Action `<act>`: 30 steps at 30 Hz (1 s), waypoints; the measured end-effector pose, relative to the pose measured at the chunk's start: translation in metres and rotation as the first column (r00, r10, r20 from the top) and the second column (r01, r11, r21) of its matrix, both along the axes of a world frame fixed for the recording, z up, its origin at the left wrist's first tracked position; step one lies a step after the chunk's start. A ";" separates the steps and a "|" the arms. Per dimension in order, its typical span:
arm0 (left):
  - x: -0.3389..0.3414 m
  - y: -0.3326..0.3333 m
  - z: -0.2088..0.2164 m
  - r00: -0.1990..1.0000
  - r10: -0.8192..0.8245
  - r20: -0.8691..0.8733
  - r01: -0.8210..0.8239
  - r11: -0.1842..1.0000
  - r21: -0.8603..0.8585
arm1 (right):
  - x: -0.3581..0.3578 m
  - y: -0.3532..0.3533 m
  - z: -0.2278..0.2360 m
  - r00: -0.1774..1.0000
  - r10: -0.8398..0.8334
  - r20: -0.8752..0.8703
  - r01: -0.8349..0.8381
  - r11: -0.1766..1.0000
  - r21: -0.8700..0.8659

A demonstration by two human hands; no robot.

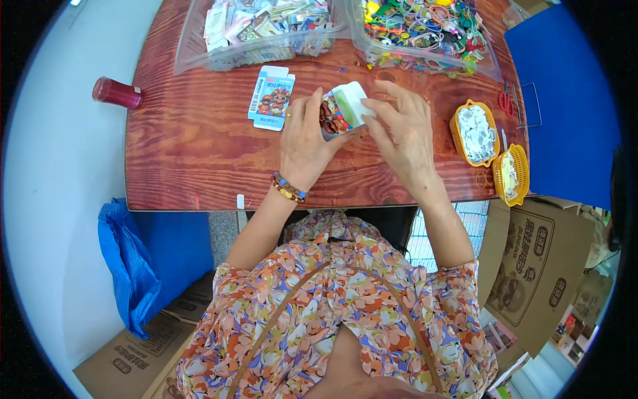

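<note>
A small printed cardboard box (336, 114) is held above the table, tilted, with a white flap standing up at its far right end. My left hand (307, 136) is closed round the box's left side and bottom. At the white flap, the thumb and forefinger of my right hand (407, 130) are pinched together on its edge; the other fingers are loosely bent. Just left of my left hand lies a flattened blue box (271, 100) with the same kind of cartoon picture. Whatever is inside the held box is hidden.
Across the back stand a clear bin (193, 50) of small packets and another clear bin (425, 56) of colourful bands. Two yellow baskets (495, 156) (522, 174) with small white pieces and red scissors (506, 103) are at right. A red jar (118, 93) lies left.
</note>
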State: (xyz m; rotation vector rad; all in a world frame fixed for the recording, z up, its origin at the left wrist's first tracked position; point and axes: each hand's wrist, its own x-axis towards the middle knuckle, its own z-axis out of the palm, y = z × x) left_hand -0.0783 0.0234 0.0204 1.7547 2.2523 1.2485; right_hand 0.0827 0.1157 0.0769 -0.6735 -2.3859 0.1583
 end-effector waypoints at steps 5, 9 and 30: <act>-0.003 0.003 -0.003 0.999 -0.036 0.014 0.036 0.999 -0.035 | 0.005 0.017 -0.015 0.990 -0.013 -0.141 -0.016 0.978 -0.209; -0.005 -0.005 -0.004 0.997 -0.051 0.058 0.059 0.990 -0.131 | -0.001 0.092 -0.012 0.966 -0.089 -0.243 0.081 0.996 -0.042; -0.017 0.010 0.000 0.986 -0.084 0.141 0.098 0.990 -0.098 | -0.030 0.214 0.026 0.995 0.066 0.077 0.009 0.696 -0.718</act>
